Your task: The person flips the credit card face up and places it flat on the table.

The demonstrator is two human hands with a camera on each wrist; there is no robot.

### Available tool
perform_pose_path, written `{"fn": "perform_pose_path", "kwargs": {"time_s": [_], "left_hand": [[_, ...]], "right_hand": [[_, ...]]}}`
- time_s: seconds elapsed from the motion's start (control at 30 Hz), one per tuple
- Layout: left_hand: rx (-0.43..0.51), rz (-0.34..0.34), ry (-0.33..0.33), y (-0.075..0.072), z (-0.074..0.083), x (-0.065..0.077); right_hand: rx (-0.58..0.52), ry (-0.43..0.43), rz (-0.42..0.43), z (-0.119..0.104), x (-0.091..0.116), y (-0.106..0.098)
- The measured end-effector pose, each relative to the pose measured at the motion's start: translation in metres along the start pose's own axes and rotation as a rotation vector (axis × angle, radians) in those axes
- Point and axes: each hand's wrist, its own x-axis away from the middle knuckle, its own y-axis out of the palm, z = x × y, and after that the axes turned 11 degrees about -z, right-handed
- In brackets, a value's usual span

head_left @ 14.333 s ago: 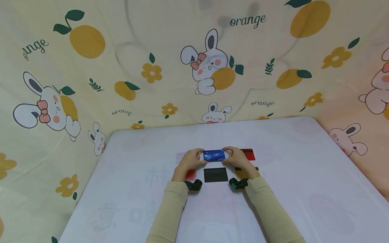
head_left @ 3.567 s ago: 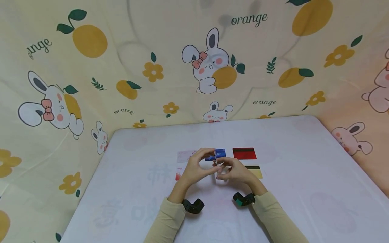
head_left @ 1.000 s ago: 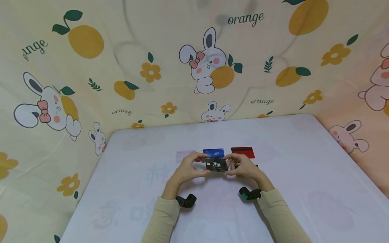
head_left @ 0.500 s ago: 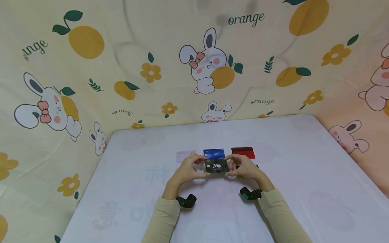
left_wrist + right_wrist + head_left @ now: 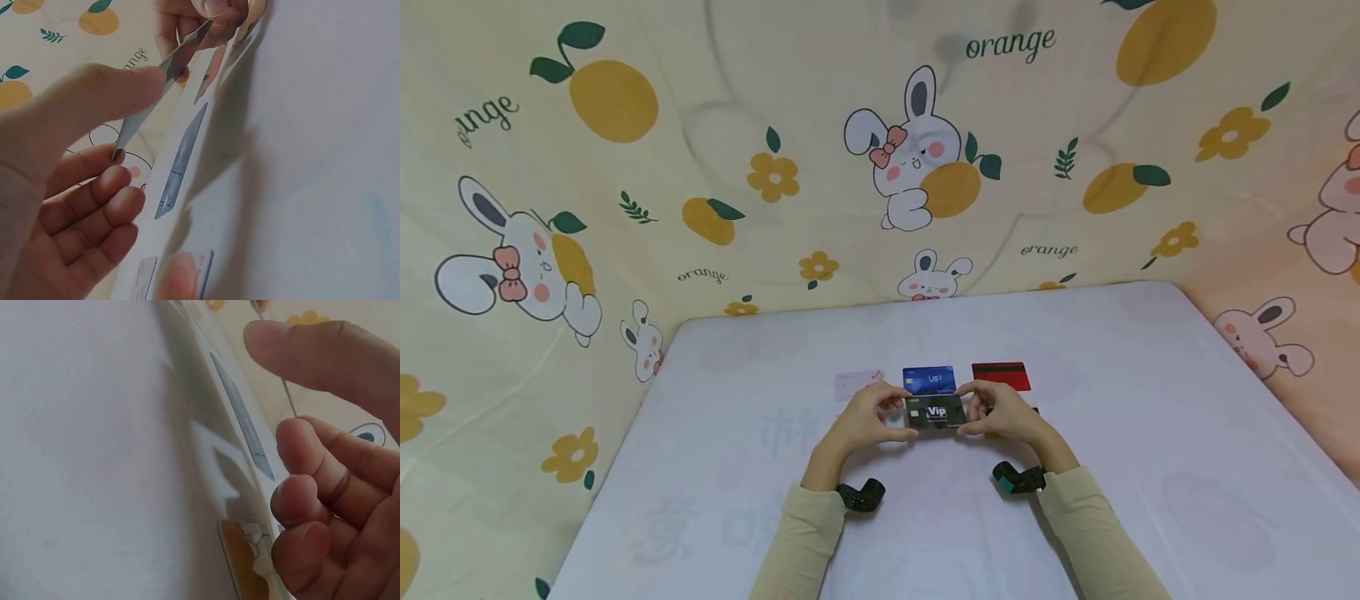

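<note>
A black card [image 5: 936, 412] printed "Vip" is held up by its two short ends, face toward the head camera, over the table. My left hand [image 5: 867, 414] pinches its left end between thumb and fingers; in the left wrist view the card [image 5: 139, 119] shows nearly edge-on. My right hand [image 5: 1006, 412] pinches the right end, the remaining fingers curled beneath in the right wrist view. Just behind lies a blue VIP card [image 5: 928, 380]. A gold card [image 5: 239, 559] lies below the right hand, and a red-and-white card [image 5: 194, 272] below the left.
On the white-covered table [image 5: 700, 467], a pale pink card [image 5: 856, 384] lies at the back left of the cards and a red card [image 5: 1002, 376] with a dark stripe at the back right. A patterned cloth [image 5: 820, 100] hangs behind the table.
Earlier both hands were at the blue card while the black card lay plain side up. Later a card stood edge-on between them. Now its "Vip" face shows, slightly lower than a second ago.
</note>
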Motion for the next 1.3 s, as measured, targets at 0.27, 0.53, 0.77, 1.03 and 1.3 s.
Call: {"fn": "perform_pose_path", "kwargs": {"time_s": [0.27, 0.53, 0.77, 1.03, 1.3], "left_hand": [[-0.014, -0.009, -0.014, 0.002, -0.002, -0.001], [-0.057, -0.038, -0.060, 0.004, -0.003, -0.003], [-0.123, -0.050, -0.099, 0.005, -0.004, -0.003], [-0.175, -0.075, -0.100, 0.005, -0.004, -0.003], [-0.209, -0.084, -0.125, 0.006, -0.004, -0.001]], "right_hand": [[0.030, 0.037, -0.001, 0.001, -0.001, 0.000], [0.050, 0.098, -0.009, -0.001, -0.002, 0.001], [0.040, 0.132, -0.027, -0.001, -0.003, 0.003], [0.052, 0.176, -0.028, -0.004, -0.003, 0.006], [0.121, 0.207, -0.002, -0.005, -0.003, 0.010]]}}
